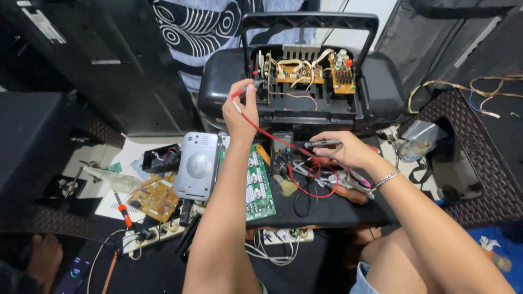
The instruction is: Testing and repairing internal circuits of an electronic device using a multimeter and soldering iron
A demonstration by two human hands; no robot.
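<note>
While hands (pixel 239 111) grip thin probes (pixel 322 144), glossy black radio (pixel 218 81), red lead (pixel 272 139).

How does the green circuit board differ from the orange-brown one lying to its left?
The long green circuit board is narrow and partly hidden by the left arm; the orange-brown circuit board is squarer and fully in view. The green one carries rows of white parts, the orange-brown one small dark parts. Both lie flat, loose.
</note>
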